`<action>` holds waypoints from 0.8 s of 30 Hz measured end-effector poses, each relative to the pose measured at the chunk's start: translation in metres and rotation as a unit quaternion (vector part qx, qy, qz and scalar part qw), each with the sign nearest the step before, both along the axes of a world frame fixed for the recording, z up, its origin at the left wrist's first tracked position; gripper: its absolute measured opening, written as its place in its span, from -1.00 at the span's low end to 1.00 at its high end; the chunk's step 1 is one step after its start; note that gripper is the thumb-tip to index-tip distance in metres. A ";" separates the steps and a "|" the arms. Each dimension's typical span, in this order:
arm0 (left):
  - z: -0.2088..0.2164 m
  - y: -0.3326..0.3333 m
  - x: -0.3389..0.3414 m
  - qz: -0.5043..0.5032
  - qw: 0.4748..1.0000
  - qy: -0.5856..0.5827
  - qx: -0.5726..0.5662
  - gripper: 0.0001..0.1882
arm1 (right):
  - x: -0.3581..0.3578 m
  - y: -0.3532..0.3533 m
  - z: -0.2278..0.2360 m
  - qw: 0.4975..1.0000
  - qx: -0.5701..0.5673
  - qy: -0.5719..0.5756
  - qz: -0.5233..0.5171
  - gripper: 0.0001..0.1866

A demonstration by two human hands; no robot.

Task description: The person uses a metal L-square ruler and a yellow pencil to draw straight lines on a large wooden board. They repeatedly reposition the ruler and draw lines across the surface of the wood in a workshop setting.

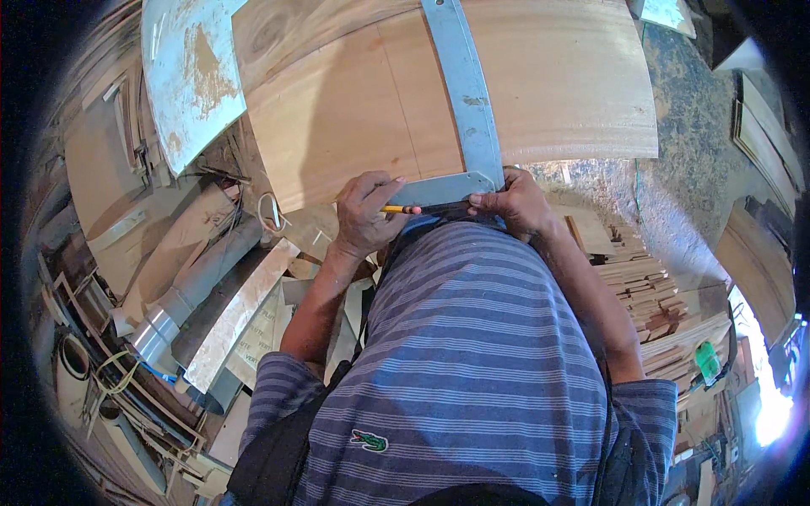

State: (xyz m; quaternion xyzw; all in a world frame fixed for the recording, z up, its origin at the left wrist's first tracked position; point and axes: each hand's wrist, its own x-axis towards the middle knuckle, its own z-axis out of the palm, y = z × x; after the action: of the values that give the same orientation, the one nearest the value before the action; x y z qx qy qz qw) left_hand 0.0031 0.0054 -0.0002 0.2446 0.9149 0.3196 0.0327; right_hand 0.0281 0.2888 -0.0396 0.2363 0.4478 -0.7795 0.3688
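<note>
A wide pale wooden board (329,126) lies in front of me, its near edge at my waist. Across it rests a blue-grey metal square (468,101), the long blade pointing away from me and the short arm along the board's near edge. Left of the blade, a thin dark line runs across the wood. My left hand (364,215) is closed with a yellow pencil (395,209) between its fingers, beside the short arm's left end. My right hand (519,202) grips the square near its corner, thumb toward me; its other fingers are partly hidden.
A whitish sheet with brown smears (190,76) adjoins the board's left side. Pipes (198,261) and wood offcuts crowd the lower left. Stacked wood strips (641,295) stand at my right, with a green object (707,363) beside them. Panels (755,261) lean at the far right.
</note>
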 end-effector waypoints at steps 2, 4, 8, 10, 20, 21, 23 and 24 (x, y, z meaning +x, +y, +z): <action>-0.001 -0.001 0.000 -0.003 1.000 0.004 0.001 -0.50 | -0.001 -0.003 0.005 0.999 -0.026 -0.014 -0.031 -0.76; 0.001 -0.002 0.000 -0.006 1.000 -0.017 0.003 -0.49 | -0.001 -0.003 0.006 0.999 -0.034 -0.020 -0.030 -0.76; 0.002 -0.002 0.001 -0.007 1.000 -0.028 0.005 -0.48 | -0.005 -0.004 0.012 0.999 -0.025 -0.032 -0.021 -0.80; 0.003 -0.002 -0.001 -0.007 0.999 -0.040 0.001 -0.49 | -0.004 -0.006 0.013 0.999 -0.025 -0.032 -0.033 -0.82; 0.006 -0.037 -0.035 0.312 0.830 -0.347 0.305 -0.50 | -0.002 0.004 0.028 0.990 -0.106 -0.043 -0.077 -0.76; 0.011 -0.027 -0.040 0.260 0.867 -0.316 0.282 -0.52 | -0.005 0.005 0.036 0.987 -0.123 -0.028 -0.096 -0.77; 0.014 -0.014 -0.039 0.224 0.851 -0.365 0.304 -0.62 | -0.013 0.000 0.059 0.976 -0.142 0.002 -0.164 -0.76; 0.004 -0.013 -0.034 0.199 0.855 -0.373 0.301 -0.62 | -0.014 0.000 0.059 0.975 -0.138 0.025 -0.171 -0.74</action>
State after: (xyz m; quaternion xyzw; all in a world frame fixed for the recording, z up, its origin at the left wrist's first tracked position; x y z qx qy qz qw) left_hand -0.0313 -0.0078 0.0040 -0.0818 0.7224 0.6463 0.2318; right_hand 0.0142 0.2891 0.0198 0.2361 0.2979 -0.8911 0.2478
